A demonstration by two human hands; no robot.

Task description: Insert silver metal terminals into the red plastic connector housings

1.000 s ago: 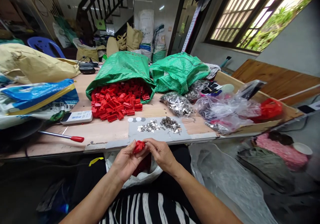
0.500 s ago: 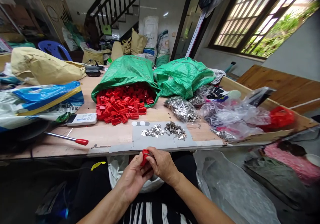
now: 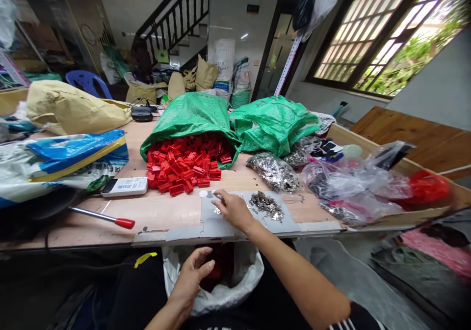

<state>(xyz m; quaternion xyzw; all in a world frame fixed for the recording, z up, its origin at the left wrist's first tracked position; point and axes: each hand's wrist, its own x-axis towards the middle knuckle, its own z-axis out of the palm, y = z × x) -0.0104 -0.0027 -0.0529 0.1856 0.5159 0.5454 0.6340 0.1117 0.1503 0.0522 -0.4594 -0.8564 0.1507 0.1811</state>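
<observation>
My right hand (image 3: 232,210) lies on the grey mat (image 3: 213,222) at the table's front edge. Its fingertips press down on the left heap of small silvery metal pieces (image 3: 217,198), and the hand hides most of that heap. A second heap of metal pieces (image 3: 267,205) lies just to its right. My left hand (image 3: 193,275) hangs below the table edge over a white bag (image 3: 243,283) on my lap, fingers apart, with red parts (image 3: 221,266) showing inside the bag. A pile of red plastic parts (image 3: 184,165) spills from a green sack (image 3: 187,116) beyond the mat.
A white remote (image 3: 125,186) and a red-handled screwdriver (image 3: 106,218) lie left of the mat. A blue and white sack (image 3: 62,158) and a brown sack (image 3: 73,109) fill the left side. Another green sack (image 3: 274,123) and clear bags of parts (image 3: 349,182) crowd the right.
Both hands were together below the table edge on one red part. My right hand has now reached up onto the metal pieces, and my left hand has dropped over the white bag without the part.
</observation>
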